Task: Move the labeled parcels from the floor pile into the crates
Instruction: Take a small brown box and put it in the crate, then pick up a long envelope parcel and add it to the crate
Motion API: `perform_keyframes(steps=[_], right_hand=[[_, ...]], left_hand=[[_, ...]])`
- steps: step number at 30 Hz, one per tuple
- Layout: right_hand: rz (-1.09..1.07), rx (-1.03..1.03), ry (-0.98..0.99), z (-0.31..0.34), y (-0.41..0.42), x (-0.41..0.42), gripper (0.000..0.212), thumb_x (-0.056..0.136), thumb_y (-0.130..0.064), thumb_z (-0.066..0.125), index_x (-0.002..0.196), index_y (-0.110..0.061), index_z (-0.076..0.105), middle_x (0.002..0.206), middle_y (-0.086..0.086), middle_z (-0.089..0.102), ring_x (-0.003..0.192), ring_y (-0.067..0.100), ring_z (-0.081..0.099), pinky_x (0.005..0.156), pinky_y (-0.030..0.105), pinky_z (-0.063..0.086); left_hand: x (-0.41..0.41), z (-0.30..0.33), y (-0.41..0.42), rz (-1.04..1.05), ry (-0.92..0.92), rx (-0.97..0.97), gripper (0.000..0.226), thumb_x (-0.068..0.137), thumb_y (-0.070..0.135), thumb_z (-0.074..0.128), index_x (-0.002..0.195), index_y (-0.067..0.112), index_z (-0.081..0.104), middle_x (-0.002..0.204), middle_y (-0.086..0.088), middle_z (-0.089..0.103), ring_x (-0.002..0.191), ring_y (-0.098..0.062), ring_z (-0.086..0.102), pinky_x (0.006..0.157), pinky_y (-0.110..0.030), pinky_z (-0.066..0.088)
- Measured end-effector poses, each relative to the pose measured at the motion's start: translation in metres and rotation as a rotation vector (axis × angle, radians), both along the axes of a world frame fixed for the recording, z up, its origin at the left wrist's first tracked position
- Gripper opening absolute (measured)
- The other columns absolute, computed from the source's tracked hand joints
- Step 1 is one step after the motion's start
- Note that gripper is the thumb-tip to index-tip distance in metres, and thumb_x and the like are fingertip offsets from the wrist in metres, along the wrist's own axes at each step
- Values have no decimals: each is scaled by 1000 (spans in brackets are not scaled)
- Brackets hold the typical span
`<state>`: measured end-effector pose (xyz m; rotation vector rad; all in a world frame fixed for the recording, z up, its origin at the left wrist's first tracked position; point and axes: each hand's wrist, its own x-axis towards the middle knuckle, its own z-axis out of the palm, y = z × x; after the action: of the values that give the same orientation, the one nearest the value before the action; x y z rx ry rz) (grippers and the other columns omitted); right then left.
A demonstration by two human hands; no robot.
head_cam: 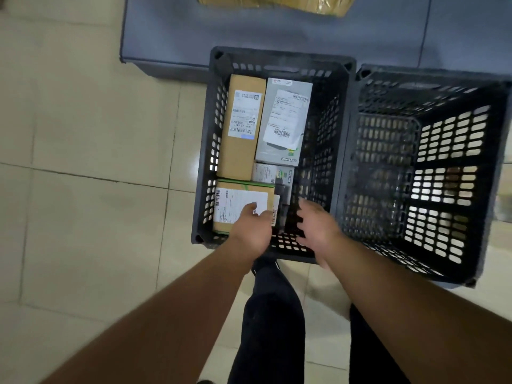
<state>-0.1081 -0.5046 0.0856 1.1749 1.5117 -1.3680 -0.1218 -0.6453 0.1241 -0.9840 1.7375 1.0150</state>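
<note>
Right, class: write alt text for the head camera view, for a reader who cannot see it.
Two bare hands reach into the left black crate, the left hand resting on a labelled cardboard parcel, the right hand open beside it. Further in lie a long brown box and a grey box; the right black crate appears empty.

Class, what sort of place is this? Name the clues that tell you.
Probably a parcel sorting or pickup room: two black plastic crates stand on a tiled floor, and the left one holds boxes with barcode shipping labels.
</note>
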Motion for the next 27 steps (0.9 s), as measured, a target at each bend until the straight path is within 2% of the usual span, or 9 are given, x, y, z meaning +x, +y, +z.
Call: perform_keyframes(steps=[5,7,10,13,19,21,24,25,27], right_hand=[[-160,-88,6,35,38,8,31,102,-48,42,117,-30,63,128,2,65,112,26,65,95,48,56],[-186,-117,11,49,64,15,39,99,-54,43,122,-30,64,124,2,69,108,27,69,95,49,57],[-196,-147,-5,69,114,32,54,96,-60,42,134,-27,60,128,2,69,110,29,68,99,51,55],[-196,-127,-13,87,170,47,54,97,-60,41,141,-32,55,142,0,59,119,29,62,105,51,49],[-271,-17,5,117,295,77,48,100,-56,41,140,-32,53,133,-1,62,108,24,63,107,53,45],[-310,14,7,123,328,86,44,101,-54,40,135,-31,55,126,-1,65,111,24,63,107,53,45],[-355,79,27,132,365,96,31,103,-50,37,120,-31,55,110,-5,66,99,16,63,93,44,51],[-359,97,25,136,376,97,31,104,-49,37,122,-32,54,110,-7,65,99,15,63,88,42,51],[-352,120,19,134,396,102,42,104,-49,36,137,-29,51,130,-4,61,120,24,58,100,48,49]], left_hand=[[12,31,60,-6,87,12,50,101,36,44,150,30,41,118,-1,64,98,-22,64,81,-36,52],[18,40,90,25,117,10,45,100,36,46,145,29,45,115,-1,66,99,-22,63,90,-39,51],[29,54,139,101,137,13,42,101,35,50,142,30,47,93,6,64,88,-18,66,72,-31,59],[45,67,186,112,154,-23,41,102,41,52,142,34,47,85,17,54,75,-4,54,56,-25,41],[65,91,278,40,145,26,52,102,47,50,152,37,38,131,14,56,80,-1,52,68,-25,39],[67,95,301,14,138,70,53,102,48,50,152,38,38,143,7,55,99,-11,60,87,-31,49],[64,97,329,0,139,120,52,101,46,53,151,34,41,130,1,64,108,-16,61,104,-40,48],[62,96,340,-13,134,137,53,100,46,53,150,34,42,135,0,62,116,-18,60,108,-43,46],[57,94,358,-50,127,159,53,100,48,52,150,34,42,148,-2,53,131,-24,53,114,-49,41]])
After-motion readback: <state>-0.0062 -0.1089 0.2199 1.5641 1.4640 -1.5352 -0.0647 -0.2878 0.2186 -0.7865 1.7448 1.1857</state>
